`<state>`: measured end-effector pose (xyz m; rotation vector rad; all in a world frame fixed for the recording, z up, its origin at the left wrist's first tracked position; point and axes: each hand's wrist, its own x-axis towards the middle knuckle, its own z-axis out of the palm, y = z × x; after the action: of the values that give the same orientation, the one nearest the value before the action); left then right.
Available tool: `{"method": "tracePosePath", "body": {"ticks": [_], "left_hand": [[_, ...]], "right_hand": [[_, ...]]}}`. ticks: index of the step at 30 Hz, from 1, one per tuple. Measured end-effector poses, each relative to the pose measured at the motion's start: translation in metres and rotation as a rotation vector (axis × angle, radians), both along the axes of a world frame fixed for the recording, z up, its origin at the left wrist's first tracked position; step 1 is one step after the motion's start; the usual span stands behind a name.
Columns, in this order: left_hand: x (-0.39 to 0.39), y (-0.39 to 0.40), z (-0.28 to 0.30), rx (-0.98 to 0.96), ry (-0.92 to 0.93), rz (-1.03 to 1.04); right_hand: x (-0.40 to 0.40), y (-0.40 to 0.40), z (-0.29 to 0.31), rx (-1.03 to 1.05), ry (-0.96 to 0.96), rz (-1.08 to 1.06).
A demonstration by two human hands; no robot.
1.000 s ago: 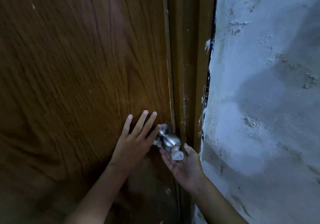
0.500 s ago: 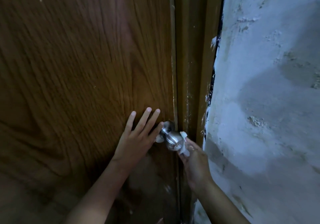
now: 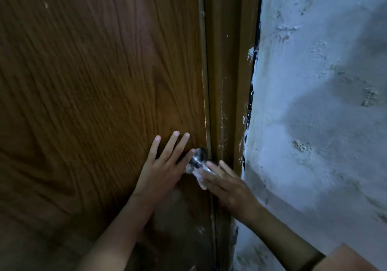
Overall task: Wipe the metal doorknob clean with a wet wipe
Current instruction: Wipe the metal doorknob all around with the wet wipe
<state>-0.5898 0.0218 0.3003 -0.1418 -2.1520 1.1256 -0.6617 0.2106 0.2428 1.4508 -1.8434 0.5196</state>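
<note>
Doorknob (image 3: pixel 198 159) under R hand (image 3: pixel 228 189) w/ wipe (image 3: pixel 201 181), L hand (image 3: pixel 162 171) flat on door (image 3: pixel 94 92)

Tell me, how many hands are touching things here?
2. The left hand lies flat, fingers spread, on the brown wood-grain door, beside the shiny metal doorknob. The right hand presses a white wet wipe over the knob's end.

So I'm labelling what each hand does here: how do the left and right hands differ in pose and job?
The left hand lies flat with fingers spread on the brown wooden door; the right hand curls over the round metal doorknob. The left is empty; the right presses the white wet wipe. Both are bare.
</note>
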Motion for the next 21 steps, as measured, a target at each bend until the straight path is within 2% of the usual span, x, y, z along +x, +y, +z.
{"method": "tracePosePath", "body": {"ticks": [2,4,8,11,13,15,17,19,21], "left_hand": [[0.000,0.000,0.000,-0.001,-0.001,0.001],[-0.001,0.000,0.000,-0.002,0.003,0.004],[-0.001,0.000,0.000,-0.002,0.006,0.001],[0.000,0.000,0.000,-0.006,0.000,-0.004],[-0.001,0.000,0.000,-0.007,0.010,-0.007],[-0.001,0.000,0.000,0.002,0.008,-0.012],[-0.001,0.000,-0.001,0.005,0.003,-0.008],[-0.001,-0.001,-0.002,0.009,0.003,-0.009],[-0.002,-0.001,-0.003,0.013,-0.001,-0.007]], "right_hand": [[-0.004,-0.004,0.007,-0.118,-0.123,-0.078],[-0.003,-0.008,0.010,-0.197,-0.150,-0.097],[0.003,-0.004,0.000,0.010,0.049,0.077],[0.001,0.005,0.000,0.104,0.175,0.056],[-0.003,0.008,0.004,0.063,0.222,0.009],[-0.009,0.007,0.011,-0.056,0.135,-0.046],[-0.012,0.000,0.019,-0.151,-0.073,-0.076],[-0.008,-0.005,0.022,-0.198,-0.274,-0.058],[-0.002,-0.008,0.018,-0.213,-0.398,-0.044]]}}
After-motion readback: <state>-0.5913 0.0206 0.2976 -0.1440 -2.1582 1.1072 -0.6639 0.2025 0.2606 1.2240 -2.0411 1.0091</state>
